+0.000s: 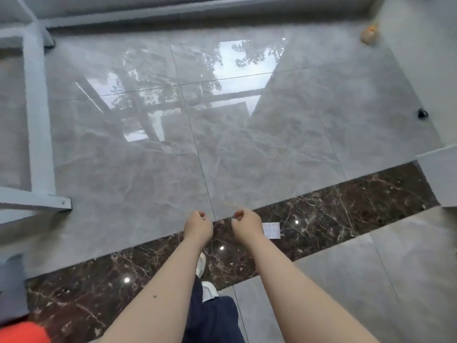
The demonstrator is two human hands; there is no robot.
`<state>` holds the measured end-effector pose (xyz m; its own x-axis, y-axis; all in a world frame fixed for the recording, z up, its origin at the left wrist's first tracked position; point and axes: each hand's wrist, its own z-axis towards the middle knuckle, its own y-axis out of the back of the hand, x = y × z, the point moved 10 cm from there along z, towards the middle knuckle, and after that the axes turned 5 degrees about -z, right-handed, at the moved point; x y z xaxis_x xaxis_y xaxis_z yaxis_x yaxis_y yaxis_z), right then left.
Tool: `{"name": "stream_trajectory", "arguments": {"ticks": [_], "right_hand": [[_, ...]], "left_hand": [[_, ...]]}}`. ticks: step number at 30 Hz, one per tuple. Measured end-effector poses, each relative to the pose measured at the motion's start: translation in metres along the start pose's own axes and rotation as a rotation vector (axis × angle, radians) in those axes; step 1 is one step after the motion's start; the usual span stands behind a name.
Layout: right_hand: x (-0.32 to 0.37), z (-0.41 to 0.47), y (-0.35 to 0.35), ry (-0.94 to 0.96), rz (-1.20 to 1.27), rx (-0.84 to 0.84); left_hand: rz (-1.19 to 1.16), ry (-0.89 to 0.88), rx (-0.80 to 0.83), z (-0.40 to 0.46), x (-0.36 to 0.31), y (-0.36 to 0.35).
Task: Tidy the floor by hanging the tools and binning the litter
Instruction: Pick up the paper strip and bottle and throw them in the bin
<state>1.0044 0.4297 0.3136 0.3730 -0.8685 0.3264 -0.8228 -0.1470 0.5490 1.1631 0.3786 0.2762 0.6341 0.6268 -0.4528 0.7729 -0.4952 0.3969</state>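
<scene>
Both my arms reach forward over the glossy floor. My left hand (197,226) has loosely curled fingers and holds nothing I can see. My right hand (247,225) has its fingertips drawn together, and a faint pale strand (232,204) shows just beyond them; whether it is pinched I cannot tell. A small white paper slip (271,230) lies on the dark marble strip (346,206), just right of my right hand. A crumpled tan scrap (369,33) lies at the far right by the wall. A small black object (422,113) sits at the right edge.
A grey metal frame (39,120) stands on the left with its foot at the lower left. A wall corner (440,179) juts in at the right. Something red (22,332) shows at the bottom left. My white shoes (207,290) are below my arms.
</scene>
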Motion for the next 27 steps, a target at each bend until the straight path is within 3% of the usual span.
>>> {"name": "stream_trajectory", "arguments": {"ticks": [7, 15, 27], "right_hand": [[-0.061, 0.035, 0.033, -0.134, 0.209, -0.072], [-0.157, 0.067, 0.043, -0.285, 0.323, -0.102], [-0.256, 0.151, 0.062, -0.256, 0.306, -0.037]], "left_hand": [[0.179, -0.077, 0.105, 0.027, -0.038, -0.074], [0.370, -0.114, 0.247, 0.041, -0.032, -0.168], [0.337, -0.050, 0.144, 0.074, -0.021, -0.270]]}}
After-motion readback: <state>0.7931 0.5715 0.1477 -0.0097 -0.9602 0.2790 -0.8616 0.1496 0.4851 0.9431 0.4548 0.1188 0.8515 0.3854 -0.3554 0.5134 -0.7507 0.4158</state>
